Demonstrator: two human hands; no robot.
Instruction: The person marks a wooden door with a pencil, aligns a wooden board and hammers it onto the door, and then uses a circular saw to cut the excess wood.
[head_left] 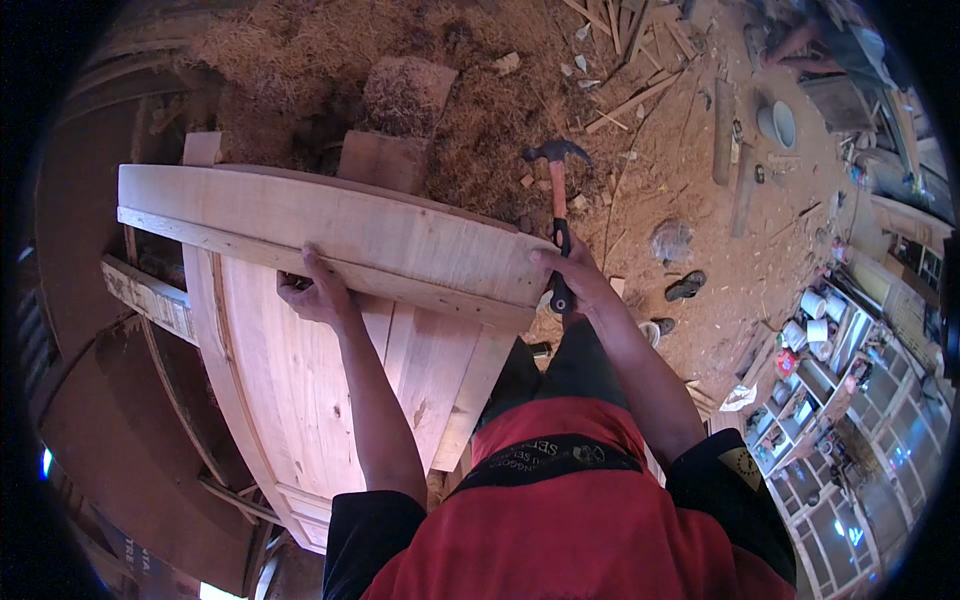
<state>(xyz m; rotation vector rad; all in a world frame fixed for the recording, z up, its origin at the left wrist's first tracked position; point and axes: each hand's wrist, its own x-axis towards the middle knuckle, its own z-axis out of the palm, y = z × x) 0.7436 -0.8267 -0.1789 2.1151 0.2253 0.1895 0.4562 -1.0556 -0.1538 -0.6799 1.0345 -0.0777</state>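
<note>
The right hand (575, 275) gripped a hammer (558, 215); the left hand (315, 290) seemingly curled its fingers under a board (330, 225), sawdust (300, 50) beyond.

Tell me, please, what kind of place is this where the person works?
Most likely a carpentry workshop. The left hand grips a curved, unfinished wooden panel, the right hand holds a claw hammer, and sawdust and wood offcuts cover the earth floor.
</note>
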